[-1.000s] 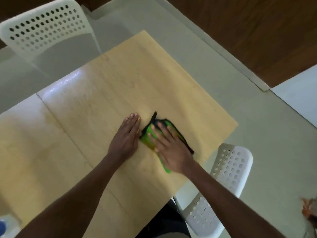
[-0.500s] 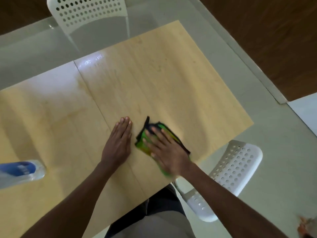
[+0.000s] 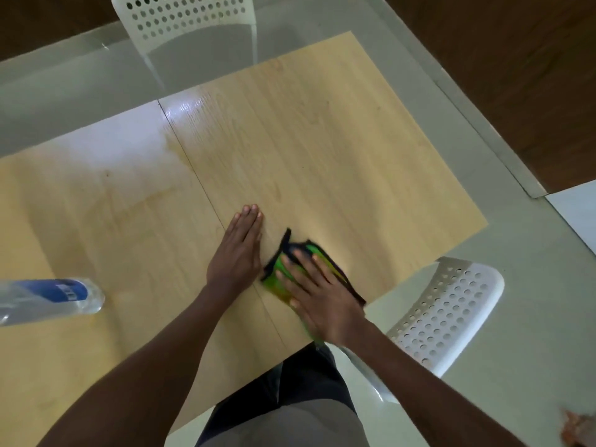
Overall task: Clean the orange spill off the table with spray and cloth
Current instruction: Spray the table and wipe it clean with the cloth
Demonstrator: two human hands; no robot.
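— What is found in the way on the table (image 3: 322, 140)?
— Only the spray bottle (image 3: 48, 300) at the left edge.
— And beyond?
— Bare wood is seen; white chairs (image 3: 190, 17) are set outside two edges.

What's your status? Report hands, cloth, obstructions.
Left hand flat on table, holds nothing. Right hand pressing green cloth near table's front edge. Spray bottle lying far left, untouched. Nothing in the way.
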